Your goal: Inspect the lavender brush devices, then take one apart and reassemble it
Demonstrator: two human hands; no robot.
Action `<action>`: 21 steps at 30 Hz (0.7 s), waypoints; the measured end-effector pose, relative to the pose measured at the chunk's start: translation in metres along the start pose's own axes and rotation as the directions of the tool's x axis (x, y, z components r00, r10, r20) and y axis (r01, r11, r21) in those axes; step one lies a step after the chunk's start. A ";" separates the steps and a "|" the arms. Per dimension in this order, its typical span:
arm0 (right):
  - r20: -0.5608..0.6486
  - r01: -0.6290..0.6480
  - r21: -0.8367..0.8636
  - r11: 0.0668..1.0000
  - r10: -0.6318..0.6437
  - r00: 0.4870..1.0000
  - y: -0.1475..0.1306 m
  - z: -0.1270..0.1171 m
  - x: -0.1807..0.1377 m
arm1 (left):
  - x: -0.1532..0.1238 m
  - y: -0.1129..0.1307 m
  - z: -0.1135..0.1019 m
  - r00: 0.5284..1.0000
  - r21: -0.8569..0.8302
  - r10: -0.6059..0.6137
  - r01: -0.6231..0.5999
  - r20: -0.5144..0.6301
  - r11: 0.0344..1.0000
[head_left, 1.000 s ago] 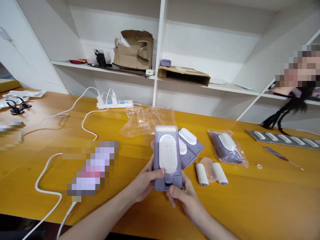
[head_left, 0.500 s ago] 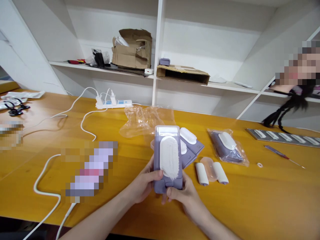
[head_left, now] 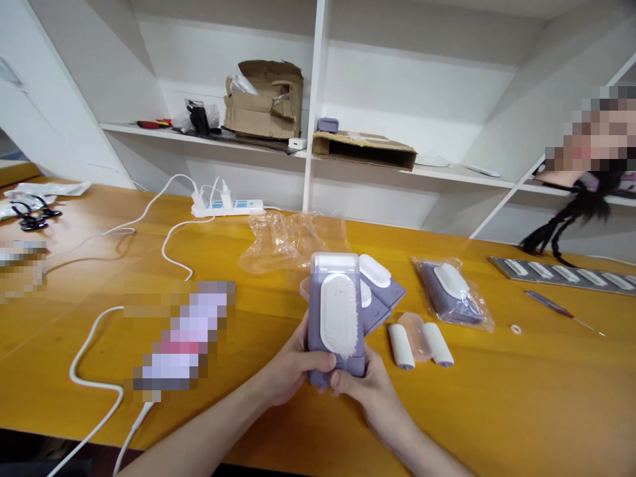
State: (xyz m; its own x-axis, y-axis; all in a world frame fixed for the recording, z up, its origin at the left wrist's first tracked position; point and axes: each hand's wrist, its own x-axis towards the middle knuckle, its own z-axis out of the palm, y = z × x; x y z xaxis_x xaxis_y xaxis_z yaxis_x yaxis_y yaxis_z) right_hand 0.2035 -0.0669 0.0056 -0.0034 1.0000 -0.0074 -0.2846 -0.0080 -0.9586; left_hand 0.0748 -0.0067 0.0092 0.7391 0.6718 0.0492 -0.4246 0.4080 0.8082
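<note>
Both my hands hold a purple rectangular case (head_left: pixel 336 317) upright above the orange table (head_left: pixel 521 397). A white oval brush head (head_left: pixel 338 313) sits on its front face. My left hand (head_left: pixel 291 371) grips the case's lower left side, thumb across the bottom front. My right hand (head_left: pixel 370 387) grips the lower right corner, thumb on the bottom edge. Behind the case lie two more purple cases with white brush heads (head_left: pixel 380 288).
Two white rollers (head_left: pixel 420 344) lie right of my hands, then a bagged purple case (head_left: pixel 453 291). Crumpled clear plastic (head_left: pixel 288 242) lies behind. A white power strip (head_left: pixel 228 207) and cables (head_left: pixel 94 384) are at left. A screwdriver (head_left: pixel 564 311) and a grey tray (head_left: pixel 566 275) are at right.
The case has sunk slightly lower in my hands, and both thumbs have closed in over its bottom edge, covering the dark slot seen earlier.
</note>
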 end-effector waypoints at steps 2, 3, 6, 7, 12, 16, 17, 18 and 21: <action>-0.025 0.037 -0.007 0.999 -0.037 0.999 0.002 0.000 0.000 | 0.000 0.000 0.001 1.000 0.014 0.007 -0.007 -0.015 1.000; -0.036 0.046 -0.017 0.999 -0.047 0.998 0.003 0.000 0.000 | 0.000 0.000 0.002 1.000 0.020 0.007 -0.007 -0.005 1.000; -0.057 0.048 -0.039 0.998 -0.050 0.997 0.009 0.000 0.001 | 0.000 -0.001 0.002 0.999 0.023 -0.002 0.001 0.038 1.000; -0.062 0.052 -0.039 0.998 -0.054 0.997 0.010 -0.001 0.001 | 0.000 -0.001 0.002 0.999 0.020 -0.001 0.000 0.045 1.000; -0.090 0.096 -0.049 0.994 -0.100 0.991 0.011 -0.002 0.000 | -0.001 0.000 0.002 0.999 0.013 -0.011 0.010 0.051 1.000; -0.091 0.102 -0.076 0.992 -0.109 0.990 0.004 0.001 -0.001 | -0.001 0.002 0.003 0.999 0.003 0.005 -0.006 0.039 1.000; -0.088 0.095 -0.084 0.992 -0.103 0.991 0.002 0.002 -0.001 | 0.000 0.002 0.003 0.999 -0.001 0.010 -0.010 0.043 1.000; -0.085 0.087 -0.089 0.992 -0.094 0.992 0.000 0.004 -0.001 | 0.000 0.002 0.004 0.999 -0.006 0.015 -0.015 0.046 1.000; -0.098 0.068 -0.086 0.994 -0.076 0.992 -0.001 0.006 -0.002 | 0.001 -0.001 0.006 0.999 -0.017 0.022 -0.021 0.047 1.000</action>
State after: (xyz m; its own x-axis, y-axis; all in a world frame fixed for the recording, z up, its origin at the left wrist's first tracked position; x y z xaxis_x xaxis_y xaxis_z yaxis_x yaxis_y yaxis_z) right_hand 0.1986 -0.0692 0.0085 0.1126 0.9929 0.0378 -0.2010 0.0600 -0.9777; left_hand 0.0787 -0.0100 0.0118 0.7535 0.6506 0.0948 -0.4491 0.4040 0.7969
